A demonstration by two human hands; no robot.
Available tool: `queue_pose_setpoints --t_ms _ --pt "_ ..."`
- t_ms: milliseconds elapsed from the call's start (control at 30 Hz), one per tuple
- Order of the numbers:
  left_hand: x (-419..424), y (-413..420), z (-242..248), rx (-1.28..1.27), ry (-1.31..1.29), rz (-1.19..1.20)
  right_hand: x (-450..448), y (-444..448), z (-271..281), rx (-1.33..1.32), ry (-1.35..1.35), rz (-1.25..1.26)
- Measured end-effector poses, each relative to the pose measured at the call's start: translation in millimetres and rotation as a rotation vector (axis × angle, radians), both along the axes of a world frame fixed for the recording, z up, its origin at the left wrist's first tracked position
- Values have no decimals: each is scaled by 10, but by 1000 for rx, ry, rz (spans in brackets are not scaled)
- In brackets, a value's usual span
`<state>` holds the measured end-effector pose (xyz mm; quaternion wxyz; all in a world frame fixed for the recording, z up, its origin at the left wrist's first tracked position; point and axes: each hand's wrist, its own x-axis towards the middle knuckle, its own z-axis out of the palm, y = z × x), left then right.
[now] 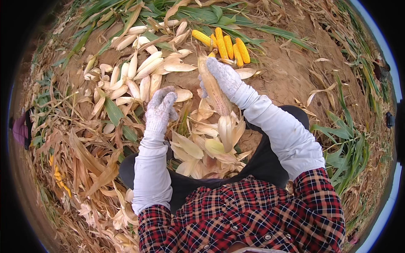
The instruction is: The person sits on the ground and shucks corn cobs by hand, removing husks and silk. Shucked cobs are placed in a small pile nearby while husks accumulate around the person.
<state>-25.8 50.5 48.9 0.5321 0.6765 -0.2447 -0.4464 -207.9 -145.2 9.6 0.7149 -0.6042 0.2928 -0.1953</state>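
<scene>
My right hand, in a whitish knit glove, grips an ear of corn still wrapped in dry tan husk. The ear slants, with its dried silk end pointing away from me and a loose pale husk hanging below its near end. To the left, my gloved left hand holds nothing that I can see, its thumb apart from bent fingers. Just beyond it lie many pale ears in husk. Bare yellow corn cobs are grouped on the soil past my right hand.
Stripped husks are heaped between my bent legs. Dry leaves and stalks cover the ground at left, with more yellow corn among them. Green corn leaves lie at the far side and at right. Another person is at the left edge.
</scene>
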Motion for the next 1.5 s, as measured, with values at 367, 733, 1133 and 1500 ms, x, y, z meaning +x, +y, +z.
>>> queue_pose_setpoints --t_ms 367,733,1133,1500 --pt "-52 -216 46 -218 21 -69 119 454 143 -278 273 274" --pt "-62 -203 29 -200 -45 -29 112 519 15 -610 166 276" --pt "-208 -360 -185 -446 828 277 145 433 -476 -408 -58 -41" --pt "-154 -334 -242 -528 1083 208 261 610 -146 208 -89 -136"
